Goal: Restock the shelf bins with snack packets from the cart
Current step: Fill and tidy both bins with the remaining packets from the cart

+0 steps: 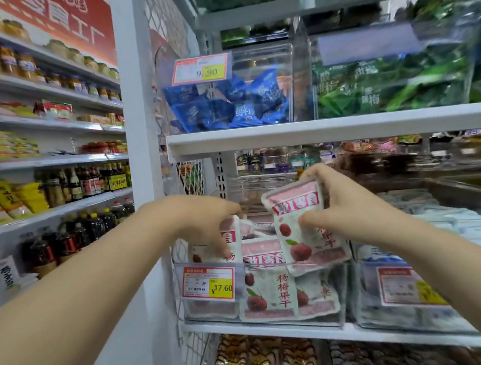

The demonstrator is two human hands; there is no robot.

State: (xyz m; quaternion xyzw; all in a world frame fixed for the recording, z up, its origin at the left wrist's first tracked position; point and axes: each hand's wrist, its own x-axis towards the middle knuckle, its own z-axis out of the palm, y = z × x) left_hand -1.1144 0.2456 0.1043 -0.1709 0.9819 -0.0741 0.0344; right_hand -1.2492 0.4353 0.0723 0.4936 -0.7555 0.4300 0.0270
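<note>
Setting: a shop shelf [273, 325], seen from head height, with both bare arms reaching forward to it.
Bin: a clear bin [212, 308] stands at the left end of the shelf. A price tag [208, 282] is clipped to its front wall. The stacked packets [268, 292] inside, pink and white, rise almost to the front rim.
Right hand: the right hand [341, 203] pinches the held packet [297, 229], thumb on the printed face and fingers curled over its top edge. The packet hangs upright and slightly tilted, its lower edge over the front rim towards the bin's right wall.
Left hand: the left hand [205, 225] curls its fingers down onto a second packet [233, 246] by the bin's left wall, near the front left corner, and grips its upper part.
Cart: not in view.
Step in hand: most likely seating both packets in the bin.
Doing it well: lower the held packet behind the front rim, printed face forward like those already showing through the wall. Stand it against the stack rather than laying it on top. Use the left hand to press its packet to the left wall so a gap opens.
Risk: the bin looks nearly full, so a packet left on the rim could slide out, or stray into the neighbouring bin [400, 285] just to the right.
</note>
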